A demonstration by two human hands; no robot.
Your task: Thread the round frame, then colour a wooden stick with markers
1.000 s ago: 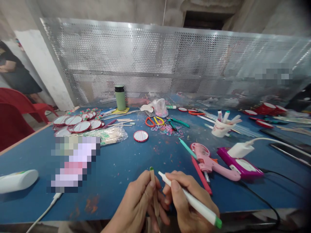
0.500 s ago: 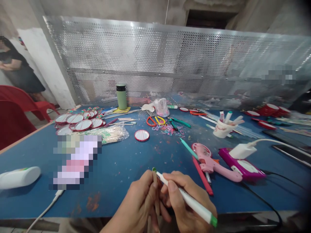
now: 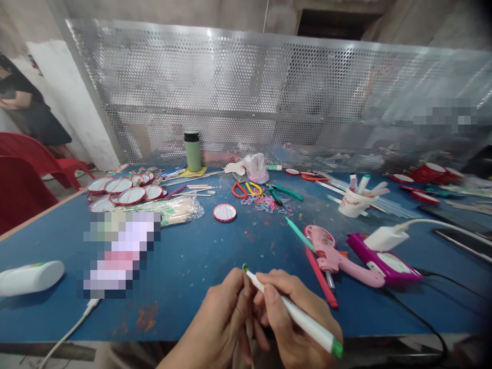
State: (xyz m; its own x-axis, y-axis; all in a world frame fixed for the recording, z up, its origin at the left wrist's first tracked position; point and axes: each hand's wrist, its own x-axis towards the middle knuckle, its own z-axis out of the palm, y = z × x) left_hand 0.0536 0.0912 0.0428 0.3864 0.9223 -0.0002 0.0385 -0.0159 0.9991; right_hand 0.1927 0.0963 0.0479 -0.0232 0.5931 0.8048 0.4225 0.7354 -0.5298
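A flat wooden stick [image 3: 246, 282] with a rounded, green-coloured end is pinched by the left hand [image 3: 225, 310] near the table's [image 3: 184, 266] front edge; the right hand [image 3: 294, 307] pinches a smooth, white, tube-shaped marker [image 3: 305, 322], its nib at the green end. Scuffed blue tabletop lies open ahead to a red-rimmed disc [image 3: 225, 212], bounded rightward by a pink glue gun [image 3: 330, 256]. The stick's long axis runs away from the person, green end foremost; the marker points forward and leftward.

no lettering, numbers or brands are legible.
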